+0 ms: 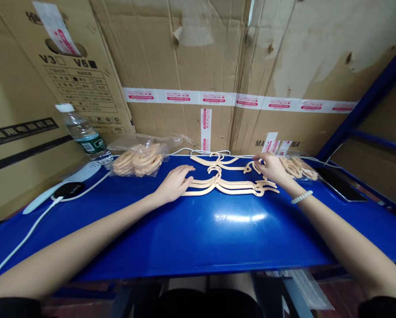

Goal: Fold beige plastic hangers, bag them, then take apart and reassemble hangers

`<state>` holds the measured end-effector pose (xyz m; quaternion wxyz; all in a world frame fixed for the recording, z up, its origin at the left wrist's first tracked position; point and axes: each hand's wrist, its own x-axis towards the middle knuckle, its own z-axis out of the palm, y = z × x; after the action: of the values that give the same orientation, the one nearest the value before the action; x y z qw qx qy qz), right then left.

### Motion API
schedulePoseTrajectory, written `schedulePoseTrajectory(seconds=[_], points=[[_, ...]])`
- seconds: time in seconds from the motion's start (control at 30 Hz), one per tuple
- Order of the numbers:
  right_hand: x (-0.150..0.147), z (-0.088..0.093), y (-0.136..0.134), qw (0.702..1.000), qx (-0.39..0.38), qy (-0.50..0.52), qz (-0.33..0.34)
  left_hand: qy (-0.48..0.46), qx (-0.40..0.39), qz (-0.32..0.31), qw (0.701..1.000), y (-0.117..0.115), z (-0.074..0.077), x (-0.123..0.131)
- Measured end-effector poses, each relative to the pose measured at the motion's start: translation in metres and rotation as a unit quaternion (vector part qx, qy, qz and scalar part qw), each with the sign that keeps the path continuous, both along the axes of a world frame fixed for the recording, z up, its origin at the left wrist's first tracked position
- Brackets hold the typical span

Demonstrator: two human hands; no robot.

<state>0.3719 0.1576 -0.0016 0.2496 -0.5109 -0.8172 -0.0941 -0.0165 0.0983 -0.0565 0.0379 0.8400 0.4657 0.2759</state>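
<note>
Two groups of beige plastic hangers lie on the blue table, the front group (pixel 236 187) overlapping in a stack and a back hanger (pixel 203 161) behind it. My left hand (pixel 174 183) rests over the left ends of the front group, fingers stretched out and thumb apart. At the right end of the back hanger, my right hand (pixel 271 168) has its thumb and fingers bent together around a small curved beige piece (pixel 259 167). Its fingers partly hide how that piece joins the hanger. My right wrist wears a pale beaded bracelet (pixel 302 197).
Clear bags of beige rings or hooks lie at left (pixel 140 160) and right (pixel 299 167). A water bottle (pixel 85 134), light-blue hairbrush (pixel 63 183), black round device (pixel 68 190) and white cable (pixel 28 234) are left. A phone (pixel 342 184) lies right. Cardboard (pixel 184 57) walls the back.
</note>
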Motion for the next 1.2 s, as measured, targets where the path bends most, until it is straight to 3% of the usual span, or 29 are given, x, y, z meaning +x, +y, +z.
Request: schedulePoseTrajectory(seconds=[0.27,0.57,0.73,1.2], points=[[0.002,-0.009,0.011,0.997,-0.055,-0.036,0.05,0.067,-0.008,-0.045,0.997,0.049,0.016,-0.013],[0.004,0.001,0.041,0.983,-0.132,-0.103,0.074,0.126,0.014,-0.079,0.989,0.096,0.018,0.011],[0.006,0.01,0.045,0.972,-0.174,-0.127,0.095,0.138,0.03,-0.089,0.986,0.103,0.017,0.014],[0.004,0.004,0.045,0.969,-0.203,-0.125,0.066,0.136,0.037,-0.067,0.988,0.095,0.008,0.019]])
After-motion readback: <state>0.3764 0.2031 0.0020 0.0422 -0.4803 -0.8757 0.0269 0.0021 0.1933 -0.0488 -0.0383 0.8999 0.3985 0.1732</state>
